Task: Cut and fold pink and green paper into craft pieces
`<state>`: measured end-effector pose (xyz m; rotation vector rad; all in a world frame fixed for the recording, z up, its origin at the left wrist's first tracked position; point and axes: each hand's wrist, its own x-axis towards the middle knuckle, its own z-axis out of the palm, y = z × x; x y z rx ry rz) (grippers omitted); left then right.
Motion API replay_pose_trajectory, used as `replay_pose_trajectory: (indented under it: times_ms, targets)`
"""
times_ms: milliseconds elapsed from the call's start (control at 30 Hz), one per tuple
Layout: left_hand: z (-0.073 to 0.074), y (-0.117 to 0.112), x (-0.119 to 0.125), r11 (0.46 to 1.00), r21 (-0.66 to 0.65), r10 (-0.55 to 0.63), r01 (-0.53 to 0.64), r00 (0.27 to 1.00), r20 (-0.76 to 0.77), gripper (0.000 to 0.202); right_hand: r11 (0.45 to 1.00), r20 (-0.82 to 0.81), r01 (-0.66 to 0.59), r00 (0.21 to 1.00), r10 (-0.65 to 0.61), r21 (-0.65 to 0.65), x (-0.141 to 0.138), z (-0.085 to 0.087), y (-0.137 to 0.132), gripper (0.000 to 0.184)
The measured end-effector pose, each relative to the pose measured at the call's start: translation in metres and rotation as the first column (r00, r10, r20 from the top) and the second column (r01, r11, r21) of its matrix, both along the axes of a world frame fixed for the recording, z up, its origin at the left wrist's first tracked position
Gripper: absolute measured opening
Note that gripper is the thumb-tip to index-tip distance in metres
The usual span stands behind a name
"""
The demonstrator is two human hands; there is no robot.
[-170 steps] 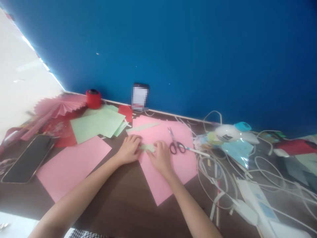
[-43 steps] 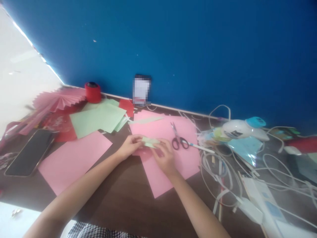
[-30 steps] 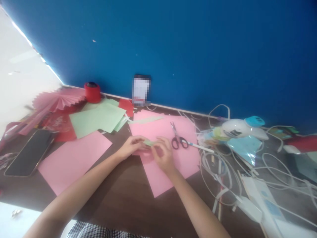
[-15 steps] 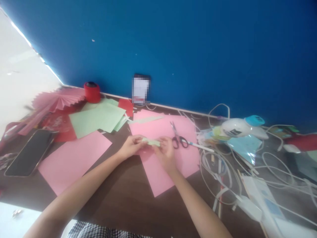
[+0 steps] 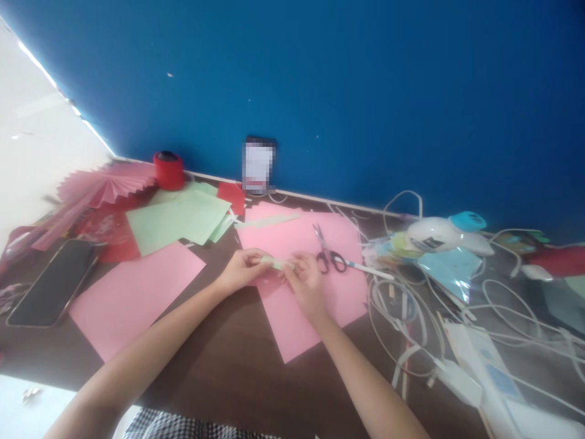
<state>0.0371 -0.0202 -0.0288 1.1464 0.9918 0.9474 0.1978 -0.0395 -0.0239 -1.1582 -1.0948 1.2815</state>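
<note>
Between my two hands is a small strip of light green paper [image 5: 273, 263], held above pink sheets [image 5: 292, 317]. My left hand [image 5: 244, 268] pinches its left end between thumb and fingers. At the other end, my right hand [image 5: 305, 280] is closed on the strip, its thumb and fingertips covering part of it. Just right of my right hand lie scissors [image 5: 329, 257] with dark handles, blades pointing away from me. A longer pale green strip [image 5: 269, 221] rests across the top of the pink sheets.
On the left lie a phone [image 5: 52, 281], another pink sheet [image 5: 137, 299], green sheets [image 5: 183, 216] and a folded pink paper fan [image 5: 107, 183]. A red round container [image 5: 168, 171] stands by the blue wall. Tangled white cables [image 5: 411, 323] and a white bottle [image 5: 429, 235] crowd the right.
My right thumb and fingers have shifted slightly left along the green strip, covering more of it. My left hand keeps its pinch.
</note>
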Motion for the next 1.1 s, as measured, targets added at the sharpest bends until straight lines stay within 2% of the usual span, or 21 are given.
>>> replay_pose_trajectory:
  times_ms: [267,500,767,967,1100]
  targets:
    - [-0.0017,0.0012,-0.0022,0.995,-0.086,-0.044,0.051,0.996,0.077,0.032,1.0,0.031,-0.003,1.0,0.002,0.024,0.0003,-0.0025,-0.0004,0.028]
    - [-0.0011,0.0014,-0.0009,0.998,-0.044,-0.042,0.043,0.999,0.026,0.03,0.998,0.033,-0.02,0.999,0.018,0.058,-0.0023,-0.0032,-0.0027,0.038]
    - [-0.0011,-0.002,0.0029,0.999,0.022,-0.025,0.026,1.0,-0.018,0.031,1.0,0.025,-0.009,1.0,0.009,-0.027,0.0006,-0.0031,0.0,0.04]
    - [-0.0043,0.0026,-0.0019,0.999,-0.053,-0.002,0.006,0.997,0.079,0.032,0.983,-0.032,-0.019,0.999,0.013,-0.182,0.0063,0.0032,0.0029,0.049]
    - [-0.0042,0.0021,-0.0032,0.997,-0.082,0.022,-0.013,0.994,0.104,0.034,0.98,-0.035,-0.008,0.999,0.001,-0.201,0.0064,0.0027,0.0027,0.053]
